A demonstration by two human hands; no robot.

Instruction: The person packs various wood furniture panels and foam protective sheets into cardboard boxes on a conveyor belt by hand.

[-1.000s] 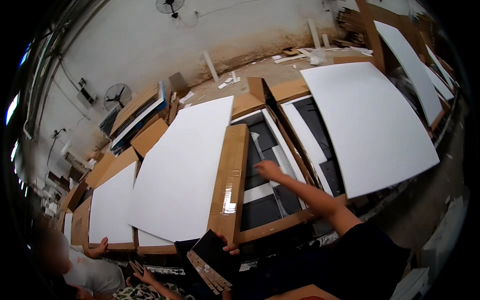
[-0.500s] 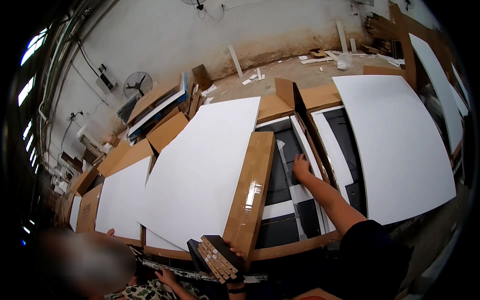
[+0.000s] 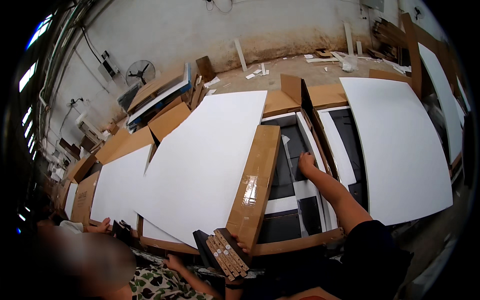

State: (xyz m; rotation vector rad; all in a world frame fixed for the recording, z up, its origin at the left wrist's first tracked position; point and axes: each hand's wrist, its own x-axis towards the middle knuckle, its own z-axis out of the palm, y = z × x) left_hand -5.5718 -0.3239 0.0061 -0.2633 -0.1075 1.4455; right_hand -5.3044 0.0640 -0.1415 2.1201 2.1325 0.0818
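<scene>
My left hand (image 3: pixel 243 244) grips a stack of short dark boards (image 3: pixel 226 254) at the near edge. Their raw particleboard ends, with small white round spots, face up. My right hand (image 3: pixel 306 163) reaches into an open carton (image 3: pixel 300 245) with dark grey panels (image 3: pixel 281 228), white foam strips (image 3: pixel 280 205) and clear tape. The fingers are bent down against a panel beside the foam edge; what they grasp is hidden. Between my hands, a long taped brown box (image 3: pixel 255 180) lies slanted along the carton's left side.
White foam sheets (image 3: pixel 210 160) cover cartons to the left, and another sheet (image 3: pixel 400 150) lies right. A second open carton (image 3: pixel 345 145) adjoins mine. At lower left stands a co-worker in a camouflage garment (image 3: pixel 160 285). Stacked boards (image 3: pixel 157 92) and a fan (image 3: pixel 140 72) stand behind.
My right hand's fingers have drawn together, where they were more spread on the panel. My left hand still holds the boards. At lower left, the co-worker's hand and a dark piece are more visible.
</scene>
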